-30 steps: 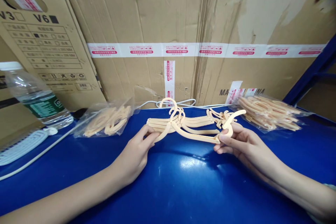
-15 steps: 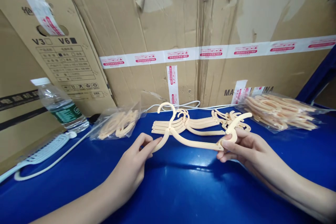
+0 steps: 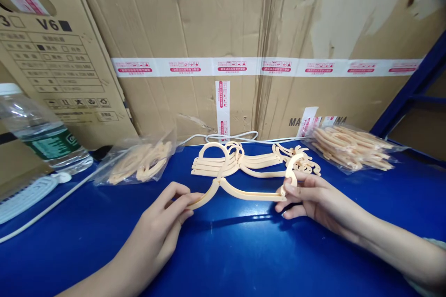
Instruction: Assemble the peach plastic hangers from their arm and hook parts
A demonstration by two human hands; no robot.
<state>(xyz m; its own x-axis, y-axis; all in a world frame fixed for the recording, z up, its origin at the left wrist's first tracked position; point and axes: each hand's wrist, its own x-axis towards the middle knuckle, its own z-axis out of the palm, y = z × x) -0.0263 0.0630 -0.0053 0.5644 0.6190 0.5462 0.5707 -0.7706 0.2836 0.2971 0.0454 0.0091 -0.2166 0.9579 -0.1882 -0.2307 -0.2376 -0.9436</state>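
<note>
Head view shows a cream plastic folding hanger with a curved hook (image 3: 244, 193) held above a glossy blue tabletop (image 3: 237, 250), nearer than a row of matching cream hangers (image 3: 259, 162). The left hand's (image 3: 163, 216) thumb and fingers pinch the hanger's left arm; the right hand's (image 3: 310, 195) thumb and fingers pinch a small curved cream plastic piece (image 3: 291, 166) at its right end, whether joined I cannot tell.

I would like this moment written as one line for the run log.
Left hand: holds hanger by one arm | Right hand: holds curved piece at hanger's other end | Behind: more hangers on blue table
</note>
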